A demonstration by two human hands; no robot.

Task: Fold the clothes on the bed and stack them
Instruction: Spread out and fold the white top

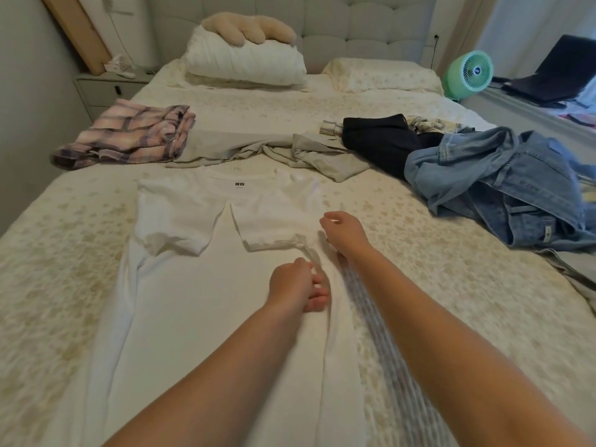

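A white T-shirt point(180, 285) lies flat on the bed point(451, 285), neck toward the headboard, both short sleeves folded in over the chest and its hem cut off by the bottom edge. The left hand point(298, 283) rests on the shirt's right side with fingers curled, gripping a ridge of the fabric. The right hand point(343, 230) is just beyond it near the folded right sleeve, fingers loosely curled; whether it pinches the shirt's edge cannot be told, since the fingertips face away. A motion-blurred streak runs along the shirt's right edge beside the right forearm.

Farther up, across the middle of the bed, lies a row of unfolded clothes: a pink plaid garment point(129, 137) at the left, a pale grey-green piece point(274, 150) in the middle, a dark navy item point(383, 140) and crumpled blue denim point(503, 185) at the right, the denim overlapping the navy one.

At the head sit 2 pillows point(245, 62), a beige plush point(248, 29) on the left one. A green fan point(471, 74) stands right of the bed, a nightstand point(103, 90) left.
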